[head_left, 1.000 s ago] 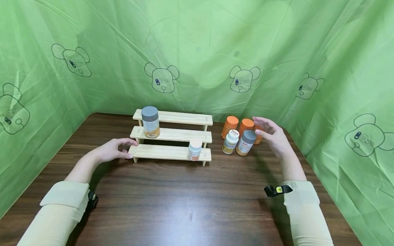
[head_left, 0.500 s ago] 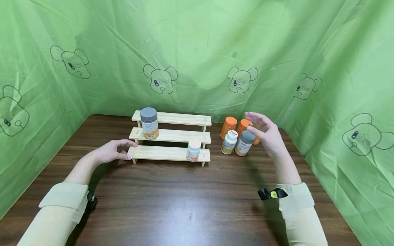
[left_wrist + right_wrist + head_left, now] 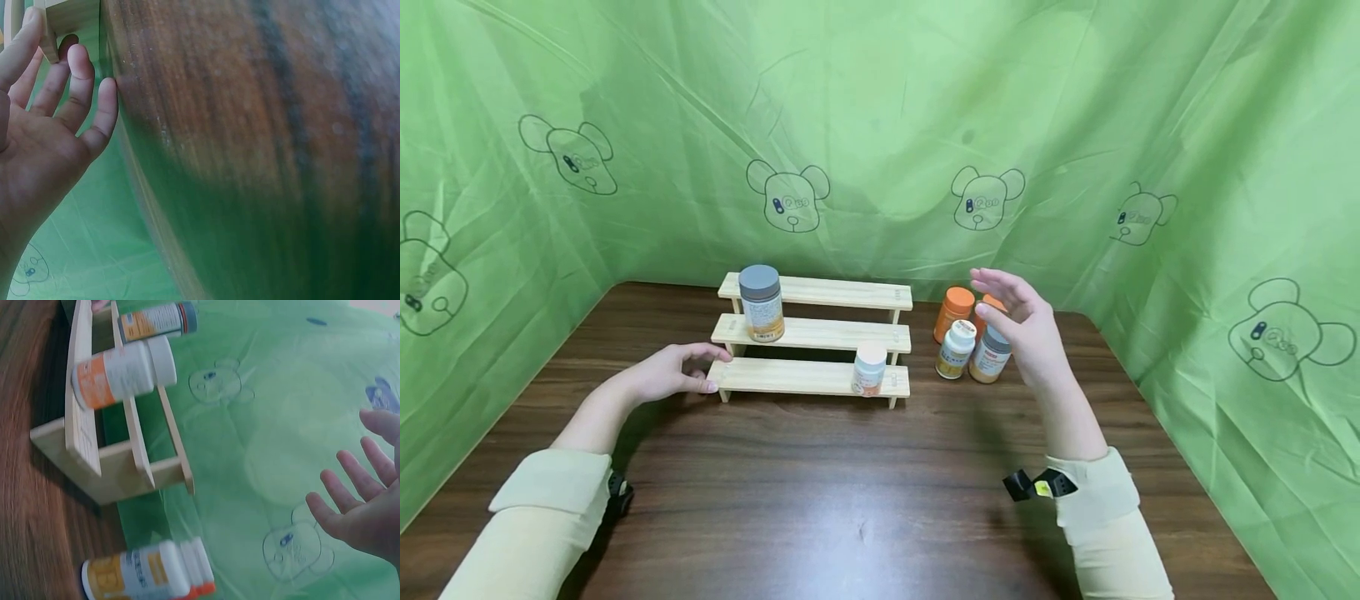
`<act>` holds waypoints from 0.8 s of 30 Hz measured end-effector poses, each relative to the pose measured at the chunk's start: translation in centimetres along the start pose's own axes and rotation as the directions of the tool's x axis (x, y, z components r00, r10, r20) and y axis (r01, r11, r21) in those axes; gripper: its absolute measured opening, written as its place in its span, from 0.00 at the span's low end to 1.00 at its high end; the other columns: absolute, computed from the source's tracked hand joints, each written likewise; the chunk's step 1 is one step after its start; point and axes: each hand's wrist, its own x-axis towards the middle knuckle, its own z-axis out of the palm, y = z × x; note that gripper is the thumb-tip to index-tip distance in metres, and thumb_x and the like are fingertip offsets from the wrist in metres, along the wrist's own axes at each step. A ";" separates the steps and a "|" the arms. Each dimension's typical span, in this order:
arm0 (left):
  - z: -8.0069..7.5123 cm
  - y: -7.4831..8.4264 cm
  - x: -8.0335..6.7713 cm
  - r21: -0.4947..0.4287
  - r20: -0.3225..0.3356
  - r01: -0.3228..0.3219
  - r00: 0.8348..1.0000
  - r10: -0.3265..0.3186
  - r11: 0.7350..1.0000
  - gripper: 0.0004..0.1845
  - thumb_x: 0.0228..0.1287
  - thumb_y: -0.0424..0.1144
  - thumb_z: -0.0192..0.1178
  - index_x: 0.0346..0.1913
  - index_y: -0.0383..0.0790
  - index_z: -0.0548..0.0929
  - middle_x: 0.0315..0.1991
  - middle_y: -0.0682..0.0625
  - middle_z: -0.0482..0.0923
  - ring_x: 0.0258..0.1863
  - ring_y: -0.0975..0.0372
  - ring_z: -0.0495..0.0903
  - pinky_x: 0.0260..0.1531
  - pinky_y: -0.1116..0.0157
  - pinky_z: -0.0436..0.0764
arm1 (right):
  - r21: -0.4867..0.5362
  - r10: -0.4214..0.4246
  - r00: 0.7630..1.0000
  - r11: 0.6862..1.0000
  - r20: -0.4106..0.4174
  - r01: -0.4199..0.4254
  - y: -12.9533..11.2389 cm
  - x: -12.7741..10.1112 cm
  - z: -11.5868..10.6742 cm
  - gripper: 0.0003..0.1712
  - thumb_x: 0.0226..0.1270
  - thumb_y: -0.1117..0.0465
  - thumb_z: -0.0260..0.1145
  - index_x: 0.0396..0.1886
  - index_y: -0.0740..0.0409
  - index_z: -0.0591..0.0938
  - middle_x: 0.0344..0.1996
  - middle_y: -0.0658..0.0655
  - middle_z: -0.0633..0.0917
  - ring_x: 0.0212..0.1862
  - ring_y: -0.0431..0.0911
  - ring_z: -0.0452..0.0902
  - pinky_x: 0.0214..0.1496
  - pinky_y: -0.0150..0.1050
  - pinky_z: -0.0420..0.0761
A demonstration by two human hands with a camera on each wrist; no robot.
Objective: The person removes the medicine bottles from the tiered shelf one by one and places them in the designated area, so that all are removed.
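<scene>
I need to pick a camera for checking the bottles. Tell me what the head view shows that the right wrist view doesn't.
Only the head view shows the left hand touching the wooden rack's left end, the orange-capped bottles and the whole table. Only the right wrist view shows the right hand's palm side, fingers spread and holding nothing. Both show the rack, its white-capped bottle and its grey-capped bottle.

A dark wood-grain counter [image 3: 850,483] carries everything. Green cloth [image 3: 880,125] printed with outline bear heads [image 3: 787,196] hangs along its far, left and right edges. On the stepped wooden rack [image 3: 805,377] near the far edge, a grey-lidded jar [image 3: 761,304] stands upright at the left end of the middle step, and a small white-capped bottle [image 3: 868,369] stands near the right end of the lowest step. Right of the rack, a white-capped bottle [image 3: 955,350] stands just in front of an orange-lidded one [image 3: 953,310].
</scene>
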 end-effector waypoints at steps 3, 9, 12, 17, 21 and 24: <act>0.1 -0.2 -0.1 0.000 0.005 0.002 1.000 -0.002 1.000 0.27 0.54 0.41 0.69 0.57 0.42 0.75 0.52 0.41 0.76 0.35 0.61 0.75 0.37 0.67 0.73 | -0.006 -0.009 1.000 1.000 0.009 0.009 -0.2 -0.1 1.0 0.26 0.62 0.67 0.66 0.61 0.57 0.74 0.60 0.56 0.76 0.63 0.51 0.67 0.64 0.43 0.65; 0.2 -0.3 -0.1 -0.008 0.005 -0.001 1.000 0.001 1.000 0.27 0.54 0.41 0.69 0.57 0.41 0.75 0.53 0.40 0.76 0.37 0.60 0.76 0.37 0.67 0.74 | -0.015 -0.021 1.000 1.000 0.020 0.021 -0.6 -0.3 2.7 0.26 0.63 0.66 0.65 0.61 0.56 0.73 0.60 0.55 0.77 0.63 0.51 0.68 0.65 0.47 0.63; 0.2 -0.2 -0.1 -0.010 0.002 -0.002 1.000 0.002 1.000 0.26 0.54 0.40 0.69 0.57 0.41 0.75 0.53 0.40 0.76 0.39 0.60 0.77 0.38 0.68 0.74 | -0.003 -0.028 0.999 1.000 0.027 0.028 -0.7 -0.3 3.6 0.26 0.62 0.66 0.65 0.61 0.56 0.73 0.59 0.54 0.77 0.62 0.50 0.69 0.65 0.45 0.64; 0.1 0.0 -0.1 -0.019 0.000 0.002 1.000 -0.002 1.000 0.27 0.54 0.40 0.69 0.57 0.41 0.75 0.53 0.40 0.76 0.39 0.59 0.77 0.37 0.68 0.74 | 0.013 -0.046 0.998 0.999 0.045 0.045 -0.8 -0.1 5.0 0.26 0.61 0.67 0.66 0.61 0.57 0.74 0.59 0.55 0.77 0.62 0.49 0.69 0.65 0.46 0.64; 0.0 0.3 -0.1 -0.025 0.002 -0.009 1.000 0.009 1.000 0.26 0.54 0.39 0.69 0.56 0.40 0.75 0.53 0.39 0.76 0.37 0.59 0.76 0.37 0.67 0.74 | 0.021 -0.048 0.997 0.999 0.062 0.047 -0.8 0.0 6.3 0.27 0.61 0.65 0.66 0.61 0.56 0.74 0.60 0.54 0.76 0.62 0.49 0.69 0.63 0.47 0.66; -0.1 0.5 -0.2 -0.019 -0.002 -0.011 1.000 0.011 1.000 0.26 0.53 0.39 0.69 0.56 0.40 0.75 0.52 0.40 0.77 0.37 0.59 0.76 0.37 0.67 0.73 | 0.037 -0.046 0.996 0.998 0.081 0.043 -0.7 0.2 7.4 0.26 0.61 0.65 0.66 0.60 0.56 0.74 0.60 0.54 0.76 0.62 0.48 0.69 0.63 0.48 0.67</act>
